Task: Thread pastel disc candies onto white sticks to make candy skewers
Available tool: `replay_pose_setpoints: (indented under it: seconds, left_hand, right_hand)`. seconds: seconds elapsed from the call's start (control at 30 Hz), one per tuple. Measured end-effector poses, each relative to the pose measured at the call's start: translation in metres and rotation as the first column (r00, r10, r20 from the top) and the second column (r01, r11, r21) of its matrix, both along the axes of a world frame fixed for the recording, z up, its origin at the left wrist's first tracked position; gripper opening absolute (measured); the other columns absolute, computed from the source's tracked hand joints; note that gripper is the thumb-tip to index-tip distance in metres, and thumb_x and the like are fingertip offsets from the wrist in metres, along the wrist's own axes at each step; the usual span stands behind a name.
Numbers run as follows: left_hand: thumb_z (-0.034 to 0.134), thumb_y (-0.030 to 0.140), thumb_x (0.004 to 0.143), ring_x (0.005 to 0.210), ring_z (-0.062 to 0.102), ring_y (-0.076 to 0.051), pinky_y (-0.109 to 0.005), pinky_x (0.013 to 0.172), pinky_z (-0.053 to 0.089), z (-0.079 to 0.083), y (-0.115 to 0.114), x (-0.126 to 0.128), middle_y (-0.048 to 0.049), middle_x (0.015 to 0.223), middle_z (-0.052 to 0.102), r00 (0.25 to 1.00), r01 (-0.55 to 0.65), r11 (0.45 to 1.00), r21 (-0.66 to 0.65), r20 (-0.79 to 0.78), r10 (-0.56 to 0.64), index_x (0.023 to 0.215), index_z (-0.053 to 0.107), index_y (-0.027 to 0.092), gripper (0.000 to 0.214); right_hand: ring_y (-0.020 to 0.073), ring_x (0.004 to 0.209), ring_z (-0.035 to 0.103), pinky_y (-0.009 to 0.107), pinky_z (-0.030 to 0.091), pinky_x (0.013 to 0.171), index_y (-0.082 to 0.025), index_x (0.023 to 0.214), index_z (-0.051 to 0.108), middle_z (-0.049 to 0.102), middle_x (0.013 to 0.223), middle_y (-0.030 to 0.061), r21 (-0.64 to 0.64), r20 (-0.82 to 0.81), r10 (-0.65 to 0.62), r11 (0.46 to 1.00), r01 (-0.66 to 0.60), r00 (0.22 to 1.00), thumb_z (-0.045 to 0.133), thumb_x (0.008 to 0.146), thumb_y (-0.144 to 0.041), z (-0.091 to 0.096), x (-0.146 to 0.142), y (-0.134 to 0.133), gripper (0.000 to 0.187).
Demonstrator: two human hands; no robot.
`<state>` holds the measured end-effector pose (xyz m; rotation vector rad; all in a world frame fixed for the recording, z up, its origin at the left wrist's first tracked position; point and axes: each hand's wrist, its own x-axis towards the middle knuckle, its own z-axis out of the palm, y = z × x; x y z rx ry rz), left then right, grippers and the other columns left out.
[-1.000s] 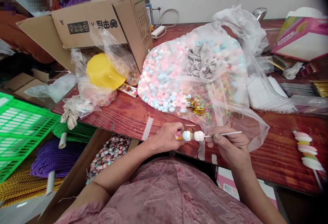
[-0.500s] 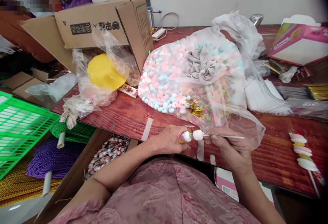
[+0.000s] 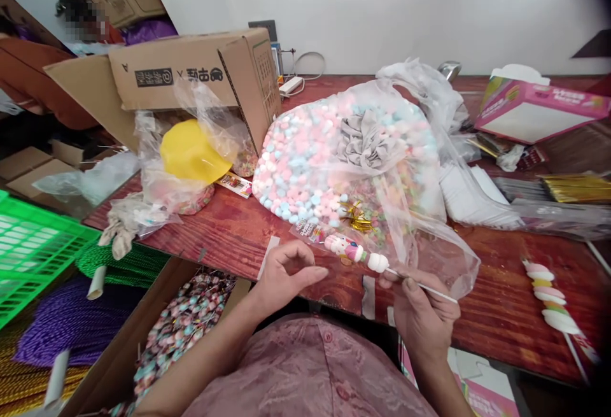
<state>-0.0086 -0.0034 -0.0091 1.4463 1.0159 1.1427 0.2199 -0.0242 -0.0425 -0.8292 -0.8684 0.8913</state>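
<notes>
My right hand (image 3: 420,315) is closed on the white stick of a marshmallow skewer (image 3: 356,253), which carries pink, blue and white pieces inside a clear wrapper and points up to the left. My left hand (image 3: 284,274) hovers just left of the skewer with its fingers curled and apart, holding nothing. Both hands are over the front edge of the red wooden table (image 3: 238,232). Behind them lies a large clear bag of pastel marshmallows (image 3: 324,156) with a gold twist tie (image 3: 356,215) on it.
A finished skewer (image 3: 548,296) lies at the right. A cardboard box (image 3: 191,76), a yellow bowl (image 3: 191,153) in plastic and a pink box (image 3: 534,108) stand on the table. Below left are a green crate (image 3: 33,245), cord spools and a box of wrapped sweets (image 3: 186,315).
My left hand has let go of the skewer's candy end and drawn back, open. The right hand has tilted the skewer up to the left. The view has shifted upward.
</notes>
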Motion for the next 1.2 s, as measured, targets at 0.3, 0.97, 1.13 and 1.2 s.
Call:
replay_pose_setpoints:
  seconds: [0.3,0.97,1.13,1.2]
  left_hand:
    - [0.084,0.043,0.071,0.083,0.068,-0.020,-0.038,0.088,0.054,0.023,0.039,0.026,-0.0020,0.077,0.067,0.435,0.197,0.903,-0.382,0.860,0.269,0.072,0.062,0.017,0.034]
    - [0.058,0.048,0.093,0.047,0.058,-0.014,-0.039,0.066,0.060,0.037,0.062,0.015,0.0027,0.056,0.054,0.654,0.142,0.749,-0.648,0.629,0.421,0.067,0.049,0.016,0.042]
    - [0.058,0.050,0.093,0.048,0.057,-0.013,-0.034,0.064,0.059,0.036,0.058,0.023,0.0031,0.055,0.054,0.625,0.141,0.778,-0.613,0.664,0.410,0.067,0.048,0.017,0.043]
    - [0.061,0.052,0.090,0.047,0.055,-0.012,-0.032,0.062,0.057,0.035,0.059,0.026,0.0044,0.055,0.053,0.579,0.129,0.807,-0.576,0.705,0.410,0.069,0.047,0.018,0.043]
  right_hand:
    - [0.0195,0.071,0.074,0.036,0.062,0.066,-0.026,0.102,0.077,0.078,0.088,0.0027,0.121,0.103,0.031,0.992,-0.044,0.994,0.066,0.089,-0.018,0.004,-0.035,-0.005,0.019]
    - [0.0218,0.100,0.073,0.041,0.058,0.088,-0.022,0.115,0.071,0.077,0.107,0.0091,0.549,0.836,-0.448,0.681,-0.486,0.317,0.056,0.090,-0.006,0.010,-0.001,0.028,0.033]
    - [0.0212,0.090,0.075,0.041,0.058,0.083,-0.027,0.117,0.071,0.078,0.101,0.0065,0.523,0.798,-0.291,0.770,-0.366,0.527,0.059,0.086,-0.005,-0.003,-0.027,0.014,0.039]
    - [0.0227,0.088,0.075,0.044,0.059,0.082,-0.028,0.115,0.072,0.078,0.098,0.0062,0.427,0.682,-0.135,0.871,-0.242,0.719,0.061,0.085,-0.006,-0.010,-0.043,0.008,0.038]
